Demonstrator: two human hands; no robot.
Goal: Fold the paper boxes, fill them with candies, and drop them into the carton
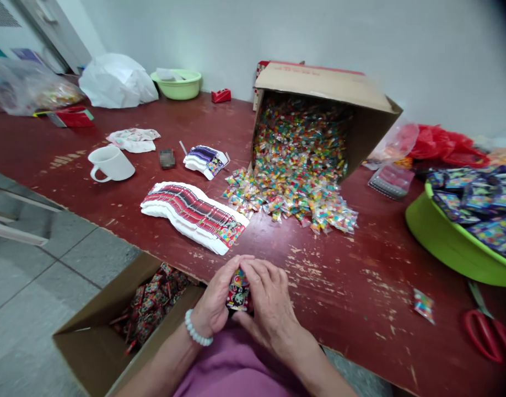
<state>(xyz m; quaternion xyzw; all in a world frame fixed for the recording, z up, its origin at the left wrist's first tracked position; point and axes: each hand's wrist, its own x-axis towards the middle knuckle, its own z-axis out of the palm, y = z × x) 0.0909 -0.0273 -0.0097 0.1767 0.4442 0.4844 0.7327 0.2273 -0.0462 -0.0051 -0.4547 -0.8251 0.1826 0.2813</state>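
Near the table's front edge, my left hand [220,292] and my right hand [270,295] close round a small printed candy box [238,292], black and red with colored dots. Fingers of both hands meet over its top, and part of it is hidden. Just beyond lies a long overlapping row of flat printed cartons [190,215], red and black with white edges. A heap of small clear candy packets [294,193] spills toward my hands from a tipped cardboard box [319,85].
Below the table at left, an open carton [87,353] holds many filled boxes [154,298]. A white mug [112,164] and a shorter row of purple cartons [205,159] stand left. At right are a green basin [439,237], red scissors [482,333] and one loose candy packet [424,306].
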